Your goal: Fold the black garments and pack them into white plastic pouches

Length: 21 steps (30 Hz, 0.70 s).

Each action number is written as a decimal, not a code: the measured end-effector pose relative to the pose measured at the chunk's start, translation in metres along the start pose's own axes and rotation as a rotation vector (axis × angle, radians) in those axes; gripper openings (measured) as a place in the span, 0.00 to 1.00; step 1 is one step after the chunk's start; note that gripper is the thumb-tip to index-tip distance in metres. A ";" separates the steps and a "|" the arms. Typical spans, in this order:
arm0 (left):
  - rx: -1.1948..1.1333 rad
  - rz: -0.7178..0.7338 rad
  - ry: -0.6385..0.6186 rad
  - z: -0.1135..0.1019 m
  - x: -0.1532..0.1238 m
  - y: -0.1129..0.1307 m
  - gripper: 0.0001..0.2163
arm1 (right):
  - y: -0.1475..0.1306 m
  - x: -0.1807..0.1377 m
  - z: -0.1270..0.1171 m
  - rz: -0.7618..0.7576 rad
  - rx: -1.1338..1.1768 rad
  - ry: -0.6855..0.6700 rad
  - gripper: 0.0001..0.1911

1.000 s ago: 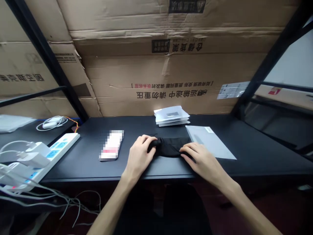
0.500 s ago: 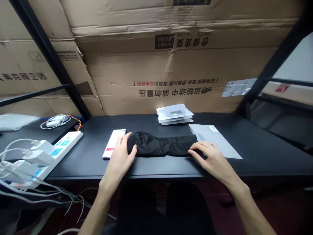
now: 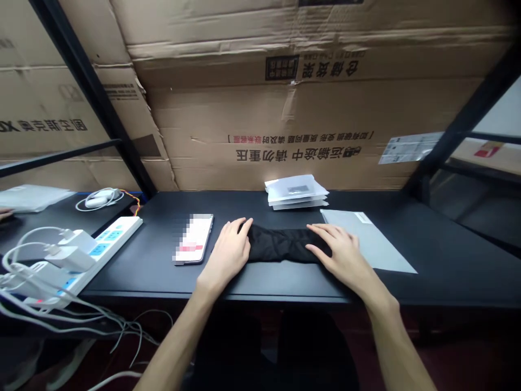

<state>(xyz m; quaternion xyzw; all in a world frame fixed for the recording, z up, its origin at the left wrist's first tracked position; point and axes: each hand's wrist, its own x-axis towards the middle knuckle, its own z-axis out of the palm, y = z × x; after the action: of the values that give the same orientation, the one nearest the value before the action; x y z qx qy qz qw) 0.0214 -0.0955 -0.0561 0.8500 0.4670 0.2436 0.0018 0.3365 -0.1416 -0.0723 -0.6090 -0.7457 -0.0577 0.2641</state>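
A folded black cloth [image 3: 280, 245], limp and wrinkled, lies lengthwise on the dark desk in front of me. My left hand [image 3: 230, 248] is closed over its left end, hiding that edge under the fingers and thumb. On the right end rests my right hand [image 3: 342, 251], its fingers stretched over the fabric and its thumb spread apart. To the left of my left hand lies a phone [image 3: 195, 239] with a lit, partly blurred screen. A pale, frosted plastic bag [image 3: 376, 244] sits flat beside and partly behind my right hand.
A small stack of frosted bags [image 3: 297, 191] stands at the back of the desk [image 3: 456, 244]. White power strip [image 3: 109, 241] with plugs and cables runs along the left side. Cardboard [image 3: 252, 114] forms the back wall. Part of another person's hand [image 3: 5, 213] shows far left.
My left hand has moved right, bringing the cloth's left end inward, so the cloth looks shorter. My right hand now lies further over the right end. The view has shifted slightly.
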 end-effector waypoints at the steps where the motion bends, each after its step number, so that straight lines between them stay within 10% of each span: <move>1: 0.003 0.001 -0.030 0.002 0.001 -0.001 0.24 | 0.000 0.000 0.003 0.000 0.000 -0.018 0.20; 21: -0.260 0.073 0.240 -0.025 -0.027 -0.006 0.16 | -0.009 -0.019 -0.037 -0.122 0.058 0.182 0.04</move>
<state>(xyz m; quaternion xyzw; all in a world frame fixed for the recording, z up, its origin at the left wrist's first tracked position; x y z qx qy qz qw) -0.0060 -0.1194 -0.0470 0.8240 0.3970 0.4015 0.0471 0.3423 -0.1761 -0.0473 -0.5469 -0.7557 -0.1071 0.3440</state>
